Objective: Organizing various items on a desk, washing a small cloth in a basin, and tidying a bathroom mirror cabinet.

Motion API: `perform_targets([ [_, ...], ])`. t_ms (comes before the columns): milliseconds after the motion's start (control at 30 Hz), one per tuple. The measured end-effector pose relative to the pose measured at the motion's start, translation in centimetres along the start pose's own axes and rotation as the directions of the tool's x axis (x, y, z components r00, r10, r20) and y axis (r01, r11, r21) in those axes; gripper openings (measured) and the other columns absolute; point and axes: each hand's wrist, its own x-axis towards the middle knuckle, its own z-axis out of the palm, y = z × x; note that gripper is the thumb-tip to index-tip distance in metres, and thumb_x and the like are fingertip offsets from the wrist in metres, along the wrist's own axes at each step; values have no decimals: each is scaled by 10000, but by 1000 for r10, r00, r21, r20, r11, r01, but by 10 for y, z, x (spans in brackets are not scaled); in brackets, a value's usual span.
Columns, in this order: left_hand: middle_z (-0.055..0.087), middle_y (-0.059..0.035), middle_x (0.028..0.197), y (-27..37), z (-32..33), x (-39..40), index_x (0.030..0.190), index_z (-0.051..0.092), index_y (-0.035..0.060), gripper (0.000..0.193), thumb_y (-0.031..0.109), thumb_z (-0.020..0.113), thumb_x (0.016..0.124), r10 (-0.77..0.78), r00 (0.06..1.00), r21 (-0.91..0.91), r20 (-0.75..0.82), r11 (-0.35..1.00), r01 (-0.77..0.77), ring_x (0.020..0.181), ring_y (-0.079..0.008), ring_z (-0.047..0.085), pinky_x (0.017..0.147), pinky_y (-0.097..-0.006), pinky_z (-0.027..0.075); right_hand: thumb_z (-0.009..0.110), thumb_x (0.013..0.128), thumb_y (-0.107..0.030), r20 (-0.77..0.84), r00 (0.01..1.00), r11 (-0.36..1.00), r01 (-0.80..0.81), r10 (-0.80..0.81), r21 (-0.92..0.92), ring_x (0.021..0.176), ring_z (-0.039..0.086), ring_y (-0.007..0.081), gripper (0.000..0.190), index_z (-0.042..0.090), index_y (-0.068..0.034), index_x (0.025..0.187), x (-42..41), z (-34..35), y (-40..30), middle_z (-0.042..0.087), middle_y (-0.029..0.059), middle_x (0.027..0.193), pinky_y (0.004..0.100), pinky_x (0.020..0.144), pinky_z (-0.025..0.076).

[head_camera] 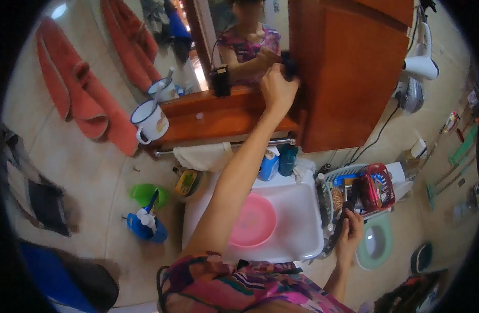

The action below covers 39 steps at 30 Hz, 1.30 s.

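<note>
My left hand (pixel 280 88) reaches up over the sink to the wooden shelf, beside the cabinet's side. Its fingers are around a small black object (pixel 288 64) whose kind is unclear. Low at the right, my right hand (pixel 349 232) grips a dark elongated object (pixel 347 207) at the edge of a grey plastic basket (pixel 328 197). That basket holds a round-headed hairbrush (pixel 337 198) and a red basket (pixel 376 187) of small items. A mirror (pixel 224 23) behind the shelf reflects a person and the raised arm.
A pink basin (pixel 255 221) sits in the white sink (pixel 296 234). The wooden cabinet (pixel 349 78) juts out at right. An enamel mug (pixel 151 123) and a black box-shaped item (pixel 220 81) stand along the shelf. Bottles (pixel 269 166), a towel rail (pixel 263 142) and a hair dryer (pixel 421 67) are nearby.
</note>
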Motion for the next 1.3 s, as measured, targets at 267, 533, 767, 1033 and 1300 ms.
perform_targets([
  [267, 641, -94, 749, -39, -134, -20, 897, 621, 21, 268, 125, 733, 678, -104, 926, -77, -362, 994, 81, 620, -192, 613, 617, -322, 493, 512, 884, -56, 87, 991, 993, 105, -101, -47, 1055, 520, 310, 223, 621, -13, 1073, 11, 20, -14, 542, 173, 1096, 355, 921, 391],
  [533, 671, -123, 765, -115, -153, 11, 882, 640, -3, 272, 139, 751, 678, -149, 939, 54, -308, 983, 174, 680, -233, 654, 662, -344, 507, 519, 887, -65, 207, 952, 974, 228, -225, 7, 1077, 528, 303, 222, 620, -31, 1082, 29, 53, -75, 548, 168, 1140, 350, 933, 396],
  [767, 668, -129, 785, -126, -143, 10, 878, 636, -8, 260, 130, 754, 691, -160, 952, 5, -262, 986, 167, 702, -235, 648, 663, -349, 499, 546, 863, -28, 144, 865, 872, 453, -480, 184, 1072, 537, 312, 304, 519, 8, 1164, 88, 110, -146, 550, 182, 1130, 344, 911, 417],
  [1033, 662, -138, 819, -138, -139, 1, 904, 620, -11, 303, 137, 771, 688, -122, 963, -77, -240, 991, 106, 738, -239, 645, 678, -346, 486, 613, 748, -20, 132, 615, 608, 789, -778, -90, 991, 527, 357, 351, 559, -41, 1094, 181, 242, -188, 517, 171, 1101, 420, 829, 460],
  [1300, 673, -137, 816, -142, -147, 0, 907, 628, -4, 321, 180, 779, 692, -155, 964, -40, -218, 988, 150, 740, -247, 659, 660, -347, 495, 577, 689, -54, 413, 426, 256, 878, -805, -405, 917, 486, 311, 271, 619, -59, 956, 196, 269, -183, 517, 115, 1033, 396, 724, 444],
])
